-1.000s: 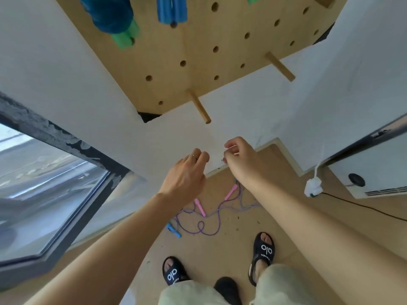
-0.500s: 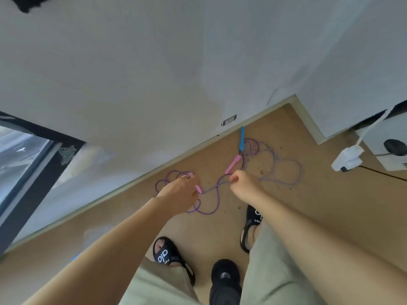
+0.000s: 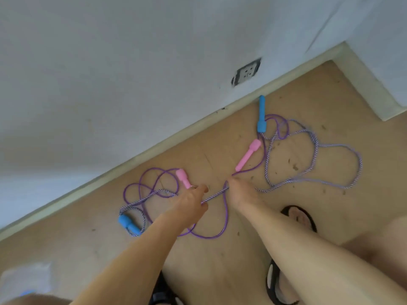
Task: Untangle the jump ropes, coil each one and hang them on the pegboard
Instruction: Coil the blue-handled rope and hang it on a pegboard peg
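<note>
I am bent over the floor (image 3: 220, 260), both arms reaching down to the tangle of jump ropes by the wall (image 3: 110, 84). My left hand (image 3: 189, 203) has its fingers curled round the striped rope (image 3: 214, 195), with my fingertips just beside the tip of a pink handle (image 3: 183, 178). My right hand (image 3: 240, 194) pinches the same striped rope a little further along, so a short straight length runs between my two hands. The second pink handle (image 3: 247, 155) lies tilted just beyond my right hand.

The plain purple rope (image 3: 224, 219) loops under and between my arms and curls back in rings to the left, near the baseboard (image 3: 154, 155). One blue handle (image 3: 128, 223) lies on the floor left of my left forearm, with striped rope wound round it. The other blue handle (image 3: 261, 114) lies close to the baseboard, pointing at the wall, with both ropes bunched at its lower end. From there the striped rope spreads in a wide loop to the right over the floor.

A wall socket (image 3: 246, 72) sits low on the wall above the far blue handle. My sandals (image 3: 301, 216) show beside my right arm.
</note>
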